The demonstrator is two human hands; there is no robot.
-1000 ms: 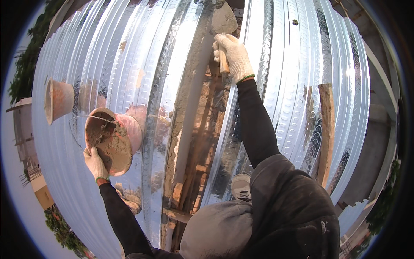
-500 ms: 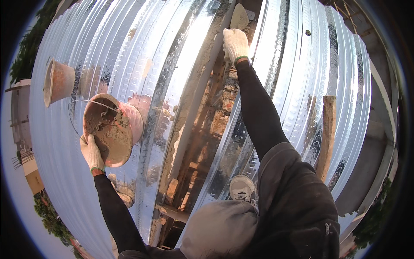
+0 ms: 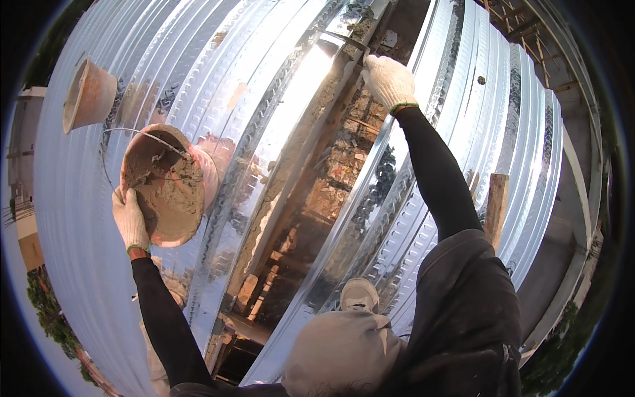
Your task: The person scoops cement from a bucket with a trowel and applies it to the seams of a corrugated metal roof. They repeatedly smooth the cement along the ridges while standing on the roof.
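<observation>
My left hand (image 3: 130,217), in a white knit glove, grips the rim of a reddish bucket (image 3: 207,173). The bucket is tilted so its mouth faces me, and wet grey mortar (image 3: 173,202) lies inside. Farther off, my gloved right hand (image 3: 390,81) is closed round the handle of a trowel (image 3: 348,40), whose blade is turned nearly edge-on. The trowel is over a mortar-smeared concrete strip (image 3: 311,122) along the left side of a long gap. Whether mortar is still on the blade I cannot tell.
A second bucket (image 3: 92,96) lies tipped at the far left. Ribbed shiny metal sheets (image 3: 450,139) spread on both sides of the open gap (image 3: 331,178), with rubble showing below. A wooden board (image 3: 496,208) rests on the right sheets. My shoe (image 3: 359,294) stands beside the gap.
My right hand has shifted right and slightly nearer, and the trowel has turned from showing its mortar-coated face to nearly edge-on, pointing left. My left hand stays on the bucket rim.
</observation>
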